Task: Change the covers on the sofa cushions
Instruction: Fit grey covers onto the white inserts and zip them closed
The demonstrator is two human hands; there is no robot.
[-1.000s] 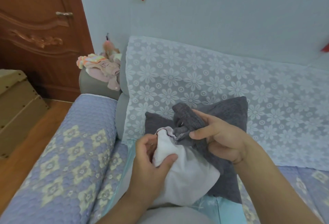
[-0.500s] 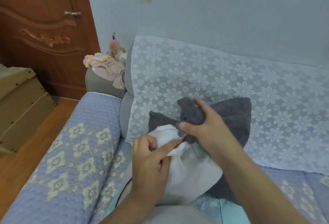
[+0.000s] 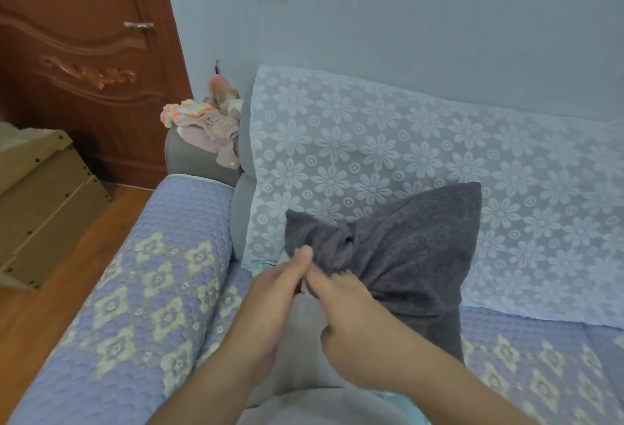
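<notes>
Both hands [image 3: 305, 293] pinching grey cover [image 3: 405, 249]

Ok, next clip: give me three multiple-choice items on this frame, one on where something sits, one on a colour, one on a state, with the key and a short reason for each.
1. Where does the pile of small clothes lie?
A. on the sofa's grey armrest by the door
B. on the wooden floor
C. on the cardboard box

2. What colour is the cushion cover being worked on?
A. white
B. dark grey
C. red

3. What are the two hands doing?
A. resting flat on the sofa seat
B. both pinching the cover at its near left edge
C. holding the door handle

Key: 1 A, the pile sits on the armrest next to the lace-draped backrest. 2 B, the fabric is plainly dark grey. 3 B, the left hand and right hand meet at the cover's edge, fingers closed on the fabric.
</notes>
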